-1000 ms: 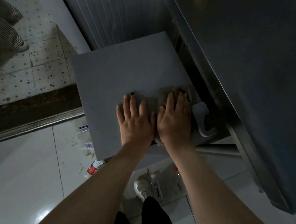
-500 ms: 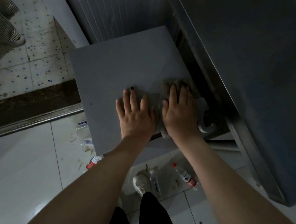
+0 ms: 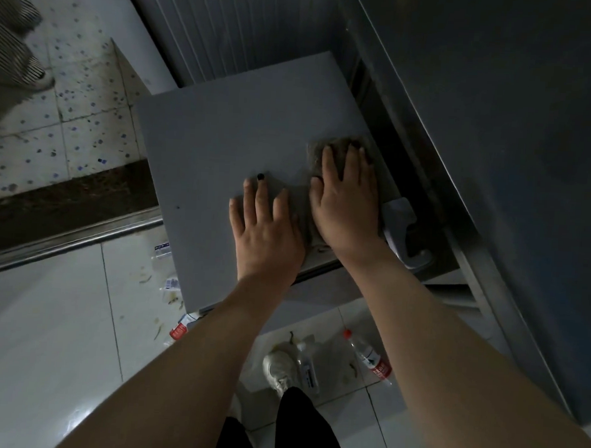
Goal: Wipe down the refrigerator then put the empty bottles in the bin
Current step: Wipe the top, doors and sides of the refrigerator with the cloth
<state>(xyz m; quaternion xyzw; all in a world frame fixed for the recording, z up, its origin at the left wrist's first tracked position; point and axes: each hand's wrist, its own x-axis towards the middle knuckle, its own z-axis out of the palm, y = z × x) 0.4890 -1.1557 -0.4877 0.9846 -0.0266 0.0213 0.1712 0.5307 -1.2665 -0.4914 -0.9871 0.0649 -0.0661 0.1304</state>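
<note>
The small grey refrigerator (image 3: 223, 144) is seen from above, its flat top filling the middle. My right hand (image 3: 346, 199) lies flat on a grey-brown cloth (image 3: 328, 150) near the top's right edge, pressing it down. Flat on the bare top just left of the cloth rests my left hand (image 3: 266, 222), fingers spread, holding nothing. On the white floor tiles below lie empty plastic bottles: one with a red cap and label (image 3: 369, 358), a clear one (image 3: 309, 365) beside my shoe, and one partly hidden by my left forearm (image 3: 180, 329).
A white handle (image 3: 403, 233) sticks out at the refrigerator's right side. A tall dark metal cabinet (image 3: 495, 165) stands close on the right. A metal door sill (image 3: 67, 239) crosses the left floor. Another person's striped trouser leg and shoe (image 3: 18, 55) are at top left. Scraps litter the tiles.
My right hand has pushed the cloth farther away across the refrigerator top. The left hand has stayed flat in about the same place. The view has shifted, and the floor bottles show more.
</note>
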